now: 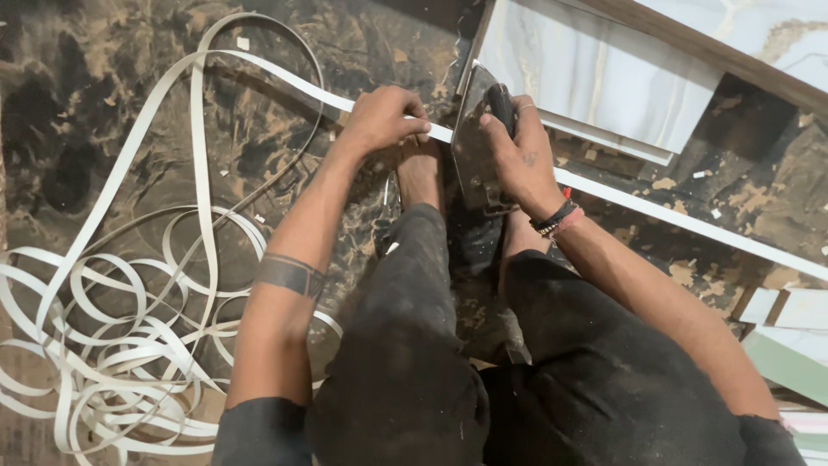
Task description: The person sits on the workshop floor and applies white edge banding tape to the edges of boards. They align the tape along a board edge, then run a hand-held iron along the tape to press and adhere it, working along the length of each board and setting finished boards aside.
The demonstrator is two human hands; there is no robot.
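My left hand (381, 121) pinches a white edge-banding strip (259, 67) that runs from a tangled pile on the floor up to a long narrow board edge (690, 223). My right hand (517, 151) grips the black handle of a flat metal iron (473, 138) that rests on the strip and board edge, just right of my left fingers. My bare foot (421, 173) sits below the strip between both hands. My knees in dark trousers fill the lower middle.
Loose coils of white strip (112, 336) lie in a heap on the dirty dark floor at lower left. Marble-patterned panels (595, 69) lean at upper right. More pale panel pieces (789, 336) lie at the right edge.
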